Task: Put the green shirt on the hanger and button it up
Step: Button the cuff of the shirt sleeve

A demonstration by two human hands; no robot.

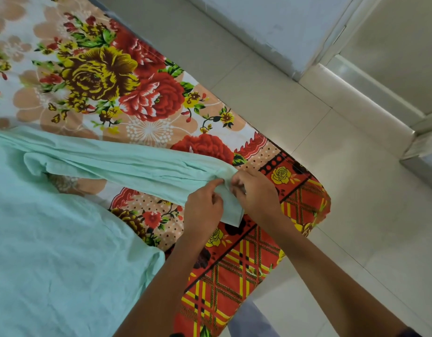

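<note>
The pale green shirt [52, 251] lies spread over the left part of the bed, its body at the lower left. One long sleeve [127, 164] stretches to the right across the floral sheet. My left hand [204, 210] and my right hand [255, 193] meet at the sleeve's cuff [230, 210] near the bed's corner. Both pinch the cuff fabric between thumb and fingers. No hanger is in view. Any button at the cuff is hidden by my fingers.
The bed is covered with a floral sheet [100, 76] with a red plaid border [246, 263]. Its corner ends just right of my hands. Beyond it is pale tiled floor [331, 190], with a wall base and a door threshold [370, 93] at the upper right.
</note>
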